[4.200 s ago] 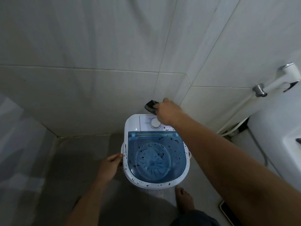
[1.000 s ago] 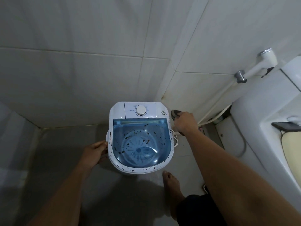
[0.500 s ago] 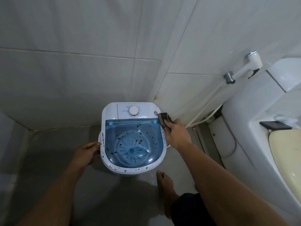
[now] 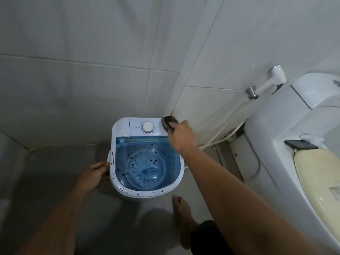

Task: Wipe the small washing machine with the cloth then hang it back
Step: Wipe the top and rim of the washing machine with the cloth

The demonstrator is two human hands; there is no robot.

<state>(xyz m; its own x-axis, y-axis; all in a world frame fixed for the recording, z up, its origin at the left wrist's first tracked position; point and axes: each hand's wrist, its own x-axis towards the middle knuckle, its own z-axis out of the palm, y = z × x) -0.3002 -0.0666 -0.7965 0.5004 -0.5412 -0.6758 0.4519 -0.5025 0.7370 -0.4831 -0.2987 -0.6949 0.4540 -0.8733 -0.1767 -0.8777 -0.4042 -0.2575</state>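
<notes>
A bare foot (image 4: 181,214) stands on the grey floor (image 4: 46,181) just in front of the small washing machine (image 4: 145,159). The left hand (image 4: 93,173) has its fingers (image 4: 103,165) curled against the machine's left rim, steadying it. Just beyond them lies the speckled blue lid (image 4: 147,162). Farther back, the right hand (image 4: 181,136) has its fingers closed around the dark cloth (image 4: 168,122), pressing it onto the back right corner of the white control panel, just right of the dial (image 4: 147,127).
</notes>
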